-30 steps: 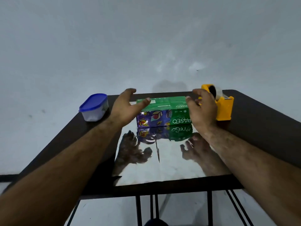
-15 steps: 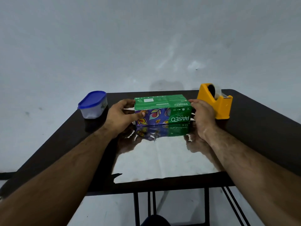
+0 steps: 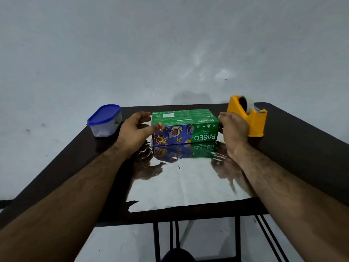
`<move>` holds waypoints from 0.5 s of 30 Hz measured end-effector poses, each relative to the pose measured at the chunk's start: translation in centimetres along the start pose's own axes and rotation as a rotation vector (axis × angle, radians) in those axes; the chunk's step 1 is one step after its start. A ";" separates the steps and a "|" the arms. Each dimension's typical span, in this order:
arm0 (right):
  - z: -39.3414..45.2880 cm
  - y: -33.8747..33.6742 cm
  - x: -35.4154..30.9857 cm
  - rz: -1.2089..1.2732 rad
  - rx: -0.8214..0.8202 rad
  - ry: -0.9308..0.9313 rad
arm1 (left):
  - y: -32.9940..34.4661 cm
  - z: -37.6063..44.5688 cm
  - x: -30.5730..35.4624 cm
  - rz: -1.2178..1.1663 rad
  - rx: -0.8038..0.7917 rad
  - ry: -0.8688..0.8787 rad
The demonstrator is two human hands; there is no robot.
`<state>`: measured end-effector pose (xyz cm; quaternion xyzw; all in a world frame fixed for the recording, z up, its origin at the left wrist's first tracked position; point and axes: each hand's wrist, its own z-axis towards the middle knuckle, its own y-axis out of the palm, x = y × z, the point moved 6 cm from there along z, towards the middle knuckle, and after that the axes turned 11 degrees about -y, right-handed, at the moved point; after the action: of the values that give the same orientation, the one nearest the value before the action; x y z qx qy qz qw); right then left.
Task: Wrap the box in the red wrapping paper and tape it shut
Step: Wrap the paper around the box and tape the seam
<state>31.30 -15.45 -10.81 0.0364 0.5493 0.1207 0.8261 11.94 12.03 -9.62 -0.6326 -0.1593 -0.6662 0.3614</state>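
Box (image 3: 184, 127), green and purple with "PASEO" printed on it, sits on the far part of a shiny silver sheet (image 3: 188, 186) spread on the dark table (image 3: 302, 148); no red side of the paper shows. The left hand (image 3: 135, 132) cups the box's left end, thumb along the near face, fingers curled round the far corner. The right hand (image 3: 233, 129) is at the right end, but its fingertips are hidden, so its hold is unclear. A yellow tape dispenser (image 3: 249, 117) stands just right of that hand. A blue-lidded tub (image 3: 104, 121) sits far left, well apart. The sheet's near edge lies close to the table's near edge.
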 end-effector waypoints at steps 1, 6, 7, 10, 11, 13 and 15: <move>0.2 -0.2 -0.2 0.007 0.020 -0.009 | -0.2 0.2 0.1 -0.040 0.025 -0.005; 2.0 -0.3 -1.6 0.081 -0.048 0.186 | -1.1 1.8 1.9 -0.325 0.087 -0.025; 2.6 -0.2 -2.1 0.064 -0.098 0.207 | -1.5 2.5 2.4 -0.307 0.102 -0.049; 5.0 1.2 -3.3 -0.028 -0.238 0.182 | -1.9 5.2 3.4 -0.224 0.059 -0.133; 5.8 1.8 -3.6 -0.077 -0.264 0.150 | -1.6 6.0 3.4 -0.209 0.032 -0.153; 7.5 3.2 -3.9 -0.196 -0.285 0.074 | -0.8 7.2 3.0 -0.196 -0.002 -0.188; 8.8 4.2 -4.0 -0.304 -0.300 -0.001 | 0.2 7.9 2.4 -0.189 -0.026 -0.194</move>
<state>37.23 -11.65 -2.94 -0.1702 0.5239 0.0753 0.8312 18.01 16.49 -6.16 -0.6808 -0.2435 -0.6351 0.2717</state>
